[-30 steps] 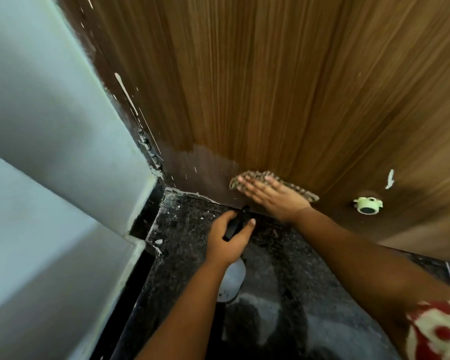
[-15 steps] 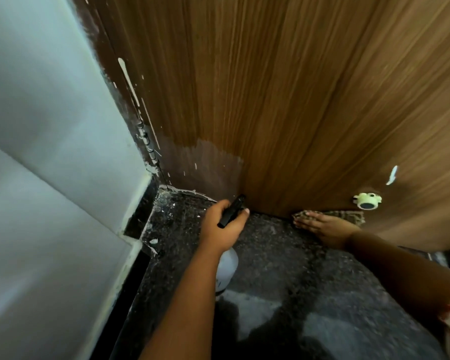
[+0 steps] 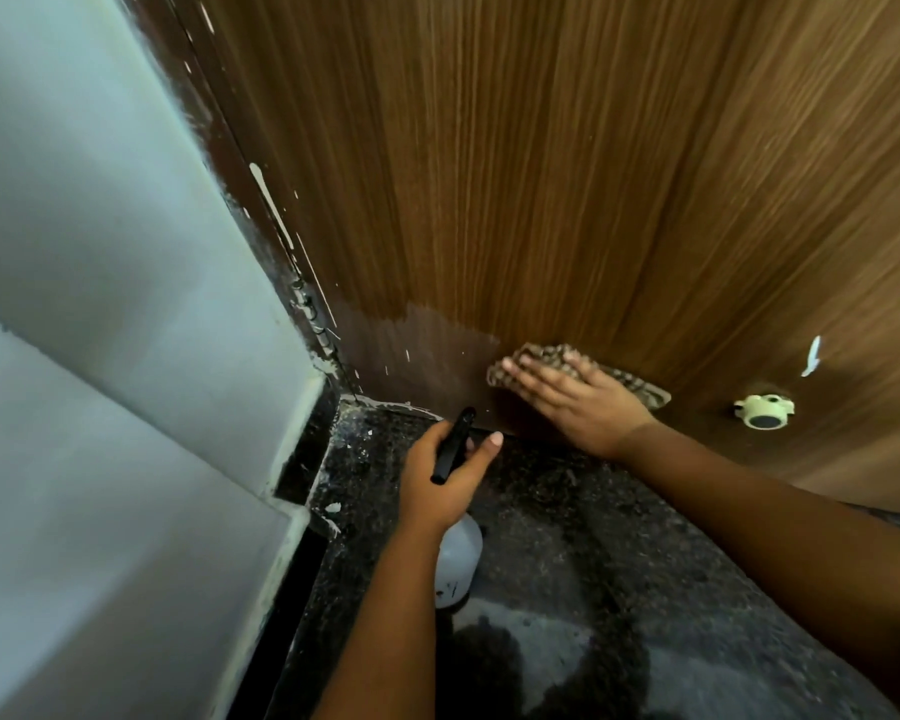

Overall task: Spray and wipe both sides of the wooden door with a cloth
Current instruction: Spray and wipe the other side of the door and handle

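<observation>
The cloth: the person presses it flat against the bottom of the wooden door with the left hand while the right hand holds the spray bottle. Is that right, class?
The hands are swapped. In the head view the right hand presses the cloth against the wooden door, and the left hand holds the spray bottle.

Below you lies the dark speckled polished-stone floor (image 3: 567, 537), glossy with pale reflections, flecked with white paint splatters (image 3: 333, 509) along its left edge near the wall corner.

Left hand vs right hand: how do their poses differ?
The left hand curls round the spray bottle; the right hand lies flat, fingers straight, pressing the cloth on the door. Left hovers over the floor; right touches the door's bottom. Both are bare.
</observation>
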Motion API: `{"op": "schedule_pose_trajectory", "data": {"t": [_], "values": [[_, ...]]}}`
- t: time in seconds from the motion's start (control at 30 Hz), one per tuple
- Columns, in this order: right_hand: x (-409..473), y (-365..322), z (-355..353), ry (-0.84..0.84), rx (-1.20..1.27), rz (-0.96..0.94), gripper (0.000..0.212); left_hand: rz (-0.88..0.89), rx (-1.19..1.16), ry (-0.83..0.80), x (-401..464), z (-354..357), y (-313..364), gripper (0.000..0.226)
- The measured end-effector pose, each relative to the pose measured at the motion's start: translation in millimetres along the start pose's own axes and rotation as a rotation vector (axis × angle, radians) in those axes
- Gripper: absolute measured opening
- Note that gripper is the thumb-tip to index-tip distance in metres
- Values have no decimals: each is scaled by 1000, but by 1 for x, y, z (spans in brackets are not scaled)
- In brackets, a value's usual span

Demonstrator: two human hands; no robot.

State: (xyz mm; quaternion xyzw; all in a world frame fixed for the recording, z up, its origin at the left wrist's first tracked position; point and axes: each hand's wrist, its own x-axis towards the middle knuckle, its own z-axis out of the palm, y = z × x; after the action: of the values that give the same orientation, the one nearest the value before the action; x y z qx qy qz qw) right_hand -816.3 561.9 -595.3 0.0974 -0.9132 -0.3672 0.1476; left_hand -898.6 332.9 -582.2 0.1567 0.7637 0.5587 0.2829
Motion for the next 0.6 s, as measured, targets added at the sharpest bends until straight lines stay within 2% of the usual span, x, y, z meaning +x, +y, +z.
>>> {"op": "schedule_pose_trajectory", "data": {"t": [0.17,0.3,0.4,0.6], "values": [[24,32,-33,146,-102,259,65,35,36,86,7,-18,-5,35],[25,30,-32,188,-144,295,67,-19,91,78,12,-22,-6,38],[31,26,-34,220,-129,344,63,-76,47,121,12,-24,-5,45],[58,20,-35,338,-99,494,64,-66,-15,157,15,-26,-3,61]]}}
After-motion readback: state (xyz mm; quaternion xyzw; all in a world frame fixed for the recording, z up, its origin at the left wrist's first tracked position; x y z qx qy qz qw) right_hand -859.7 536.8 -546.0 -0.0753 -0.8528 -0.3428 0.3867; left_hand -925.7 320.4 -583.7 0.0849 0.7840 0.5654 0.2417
